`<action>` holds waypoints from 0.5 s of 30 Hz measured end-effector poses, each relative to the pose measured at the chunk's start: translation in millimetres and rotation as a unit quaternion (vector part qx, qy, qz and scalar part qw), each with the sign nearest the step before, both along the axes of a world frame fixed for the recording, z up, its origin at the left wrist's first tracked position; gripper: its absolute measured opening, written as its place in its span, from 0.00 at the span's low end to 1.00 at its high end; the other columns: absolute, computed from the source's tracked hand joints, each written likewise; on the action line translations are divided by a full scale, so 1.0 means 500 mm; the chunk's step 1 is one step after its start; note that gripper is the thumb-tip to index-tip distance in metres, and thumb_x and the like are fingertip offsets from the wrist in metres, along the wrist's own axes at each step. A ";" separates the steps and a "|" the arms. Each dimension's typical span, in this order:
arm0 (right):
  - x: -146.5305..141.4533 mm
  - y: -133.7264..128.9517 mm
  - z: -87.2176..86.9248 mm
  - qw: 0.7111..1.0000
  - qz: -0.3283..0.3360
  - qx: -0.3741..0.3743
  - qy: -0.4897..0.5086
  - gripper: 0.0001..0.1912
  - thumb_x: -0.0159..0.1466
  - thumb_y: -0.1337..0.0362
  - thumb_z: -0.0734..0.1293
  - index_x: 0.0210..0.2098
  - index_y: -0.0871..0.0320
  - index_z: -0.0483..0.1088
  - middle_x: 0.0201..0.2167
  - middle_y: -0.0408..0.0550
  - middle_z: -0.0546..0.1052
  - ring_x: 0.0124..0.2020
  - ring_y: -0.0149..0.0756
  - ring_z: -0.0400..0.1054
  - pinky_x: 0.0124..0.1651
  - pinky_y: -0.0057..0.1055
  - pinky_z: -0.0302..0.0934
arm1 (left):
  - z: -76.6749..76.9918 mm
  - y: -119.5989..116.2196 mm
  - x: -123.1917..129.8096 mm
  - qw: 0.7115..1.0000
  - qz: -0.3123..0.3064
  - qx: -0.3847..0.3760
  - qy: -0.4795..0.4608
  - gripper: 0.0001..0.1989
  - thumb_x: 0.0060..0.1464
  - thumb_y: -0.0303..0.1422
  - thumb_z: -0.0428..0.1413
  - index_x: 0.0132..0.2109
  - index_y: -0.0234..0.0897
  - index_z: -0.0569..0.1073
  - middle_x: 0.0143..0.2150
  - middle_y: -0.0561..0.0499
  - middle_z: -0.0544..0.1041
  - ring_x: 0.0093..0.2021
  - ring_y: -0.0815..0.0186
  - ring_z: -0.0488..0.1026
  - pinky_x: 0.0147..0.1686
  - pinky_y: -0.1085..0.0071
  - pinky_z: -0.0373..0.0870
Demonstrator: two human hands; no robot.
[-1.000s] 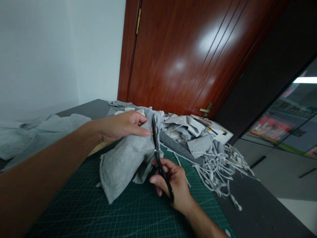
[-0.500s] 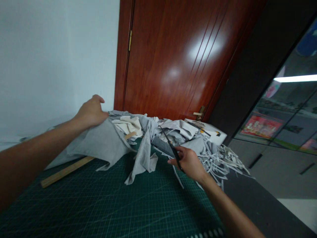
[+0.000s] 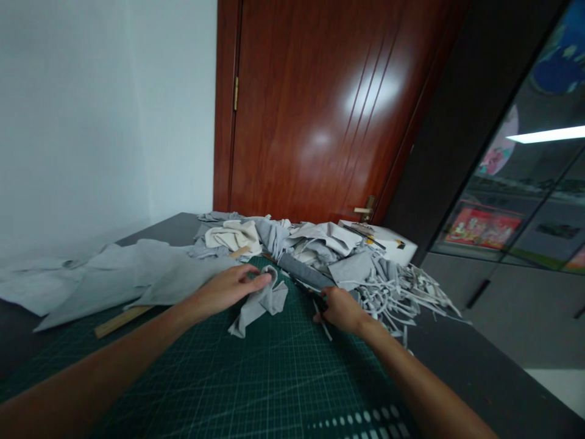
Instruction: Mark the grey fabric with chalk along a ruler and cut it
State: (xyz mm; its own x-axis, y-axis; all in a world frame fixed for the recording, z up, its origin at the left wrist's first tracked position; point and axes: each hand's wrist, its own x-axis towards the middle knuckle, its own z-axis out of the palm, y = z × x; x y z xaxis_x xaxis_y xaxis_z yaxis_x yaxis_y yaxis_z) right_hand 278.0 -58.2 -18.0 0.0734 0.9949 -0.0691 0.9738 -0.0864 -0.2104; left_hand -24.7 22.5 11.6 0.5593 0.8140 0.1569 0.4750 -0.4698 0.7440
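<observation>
My left hand (image 3: 238, 284) is closed at the upper end of a small crumpled piece of grey cloth (image 3: 261, 306), thumb and fingers pinching it. The rest of that piece trails on the green cutting mat (image 3: 274, 372). In my right hand (image 3: 342, 310) is a pair of black-handled scissors (image 3: 323, 305), low over the mat, with the blades pointing up and left and hard to make out against the dark roll behind. A narrow pale strip (image 3: 325, 326) lies under that hand. Left of my left hand spreads a large grey cloth (image 3: 150, 268).
A wooden stick (image 3: 121, 321) pokes out from under the large cloth. Behind my hands are heaped cloth scraps (image 3: 320, 239), a dark grey roll (image 3: 305, 272) and tangled strips (image 3: 393, 299). A white box (image 3: 397, 249) stands near the wooden door (image 3: 301, 122).
My left hand has let go of the large grey cloth, now lying flat, and moved right and down onto the small grey piece. My right hand keeps the scissors, now lower.
</observation>
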 end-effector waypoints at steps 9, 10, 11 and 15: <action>-0.009 -0.020 0.036 0.997 0.045 -0.037 -0.051 0.18 0.75 0.59 0.73 0.61 0.58 0.73 0.60 0.55 0.77 0.54 0.49 0.77 0.55 0.49 0.76 | -0.037 -0.025 0.028 0.996 -0.025 -0.058 -0.062 0.30 0.52 0.48 0.66 0.57 0.39 0.72 0.43 0.46 0.82 0.46 0.51 0.82 0.45 0.61 0.74; -0.012 -0.022 0.037 0.997 0.046 -0.034 -0.057 0.19 0.75 0.59 0.73 0.61 0.59 0.73 0.59 0.56 0.77 0.54 0.49 0.77 0.55 0.49 0.76 | -0.040 -0.023 0.030 0.995 -0.026 -0.061 -0.068 0.27 0.52 0.47 0.66 0.55 0.39 0.74 0.42 0.46 0.83 0.46 0.52 0.82 0.46 0.61 0.74; -0.016 -0.024 0.039 0.996 0.046 -0.032 -0.063 0.19 0.75 0.59 0.73 0.61 0.59 0.73 0.59 0.56 0.77 0.54 0.50 0.77 0.55 0.49 0.76 | -0.043 -0.021 0.033 0.995 -0.024 -0.062 -0.076 0.25 0.51 0.46 0.66 0.51 0.39 0.75 0.42 0.47 0.83 0.46 0.52 0.81 0.46 0.61 0.74; -0.030 -0.031 0.042 0.995 0.040 -0.030 -0.090 0.19 0.75 0.59 0.73 0.61 0.60 0.73 0.59 0.57 0.77 0.54 0.50 0.77 0.55 0.49 0.76 | -0.051 -0.016 0.040 0.991 -0.013 -0.065 -0.118 0.19 0.44 0.43 0.69 0.42 0.39 0.77 0.40 0.48 0.83 0.44 0.54 0.79 0.47 0.61 0.73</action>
